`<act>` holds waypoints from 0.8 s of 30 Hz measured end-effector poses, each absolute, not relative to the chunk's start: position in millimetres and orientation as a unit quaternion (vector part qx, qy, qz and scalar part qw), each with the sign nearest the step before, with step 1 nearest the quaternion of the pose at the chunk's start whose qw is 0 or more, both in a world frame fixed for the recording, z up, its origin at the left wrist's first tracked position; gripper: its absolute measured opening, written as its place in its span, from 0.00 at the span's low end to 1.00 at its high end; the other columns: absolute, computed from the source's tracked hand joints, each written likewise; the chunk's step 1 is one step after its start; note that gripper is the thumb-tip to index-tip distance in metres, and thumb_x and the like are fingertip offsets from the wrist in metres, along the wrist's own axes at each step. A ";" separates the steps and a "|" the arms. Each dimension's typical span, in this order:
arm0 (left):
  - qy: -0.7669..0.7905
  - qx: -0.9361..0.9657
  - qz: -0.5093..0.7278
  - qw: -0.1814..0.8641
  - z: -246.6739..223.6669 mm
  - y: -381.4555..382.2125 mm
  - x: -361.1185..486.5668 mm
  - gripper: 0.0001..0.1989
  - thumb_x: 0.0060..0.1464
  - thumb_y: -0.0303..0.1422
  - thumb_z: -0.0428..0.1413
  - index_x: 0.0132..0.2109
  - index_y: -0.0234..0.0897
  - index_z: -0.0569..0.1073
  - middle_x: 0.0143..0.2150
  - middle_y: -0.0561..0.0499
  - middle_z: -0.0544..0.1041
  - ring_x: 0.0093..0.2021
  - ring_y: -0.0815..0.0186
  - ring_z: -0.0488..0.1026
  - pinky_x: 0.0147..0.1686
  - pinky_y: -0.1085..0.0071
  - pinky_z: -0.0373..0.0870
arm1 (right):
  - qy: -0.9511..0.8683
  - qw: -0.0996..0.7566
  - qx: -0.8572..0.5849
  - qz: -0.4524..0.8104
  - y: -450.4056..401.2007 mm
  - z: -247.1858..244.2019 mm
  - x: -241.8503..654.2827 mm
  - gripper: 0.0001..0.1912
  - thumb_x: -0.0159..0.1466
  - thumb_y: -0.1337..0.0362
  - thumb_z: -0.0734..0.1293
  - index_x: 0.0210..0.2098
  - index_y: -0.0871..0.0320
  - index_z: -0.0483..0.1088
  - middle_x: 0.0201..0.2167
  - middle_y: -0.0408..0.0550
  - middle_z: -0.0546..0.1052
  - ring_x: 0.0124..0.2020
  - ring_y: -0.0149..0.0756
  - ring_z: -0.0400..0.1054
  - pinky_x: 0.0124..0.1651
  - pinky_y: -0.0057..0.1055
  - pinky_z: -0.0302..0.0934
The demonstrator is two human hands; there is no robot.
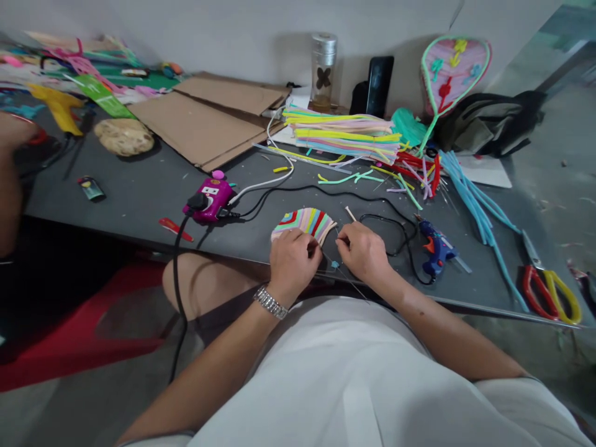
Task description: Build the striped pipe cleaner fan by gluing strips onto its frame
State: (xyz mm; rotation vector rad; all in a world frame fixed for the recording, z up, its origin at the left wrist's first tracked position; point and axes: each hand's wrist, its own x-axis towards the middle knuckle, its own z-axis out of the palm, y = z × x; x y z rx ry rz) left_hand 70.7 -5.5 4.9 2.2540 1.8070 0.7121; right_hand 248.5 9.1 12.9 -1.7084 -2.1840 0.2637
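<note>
My left hand point(295, 257) is closed on the lower edge of a fan-shaped piece of striped pipe cleaners point(305, 220), with rows of pink, red, yellow, green and blue. Pale ends stick out at its right side. Close by on the right, my right hand point(364, 251) has thumb and fingers pinched together; what lies between them is too small to make out. A short cream stick point(350, 213) shows just beyond its knuckles. Below and between both hands are a thin wire point(354, 284) and a small blue bit point(335, 265) at the table edge.
A blue glue gun point(437, 247), scissors point(544, 282) and light-blue pipe cleaners point(479, 211) lie right. Bundled pipe cleaners point(344, 133), cardboard point(200, 127) and a bottle point(323, 71) stand behind. A purple power socket point(209, 198) is left; another person's arm point(10, 180) shows far left.
</note>
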 end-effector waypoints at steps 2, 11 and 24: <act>0.598 0.761 0.234 0.092 5.5 -6.6 67.6 0.07 0.60 0.31 0.57 0.34 0.38 0.77 0.36 0.45 0.79 0.42 0.54 0.75 0.42 0.60 0.68 | -0.769 0.179 -0.606 0.099 9.2 12.0 248.4 0.04 0.64 0.68 0.66 0.34 0.55 0.72 0.35 0.49 0.78 0.36 0.40 0.69 0.36 0.33 0.54; 0.528 0.795 0.241 0.176 27.1 52.9 37.3 0.08 0.61 0.34 0.57 0.42 0.39 0.80 0.44 0.46 0.82 0.46 0.58 0.77 0.50 0.60 0.71 | -0.794 0.222 -0.558 0.092 42.2 10.3 257.4 0.10 0.65 0.71 0.65 0.43 0.56 0.75 0.43 0.54 0.78 0.45 0.45 0.70 0.45 0.35 0.61; 0.462 0.857 0.000 0.227 53.1 118.5 62.4 0.13 0.50 0.43 0.66 0.40 0.42 0.81 0.39 0.49 0.84 0.39 0.57 0.78 0.36 0.66 0.64 | -0.797 0.206 -0.526 0.214 55.4 20.0 256.3 0.06 0.65 0.71 0.65 0.35 0.55 0.74 0.34 0.45 0.76 0.36 0.37 0.69 0.40 0.31 0.57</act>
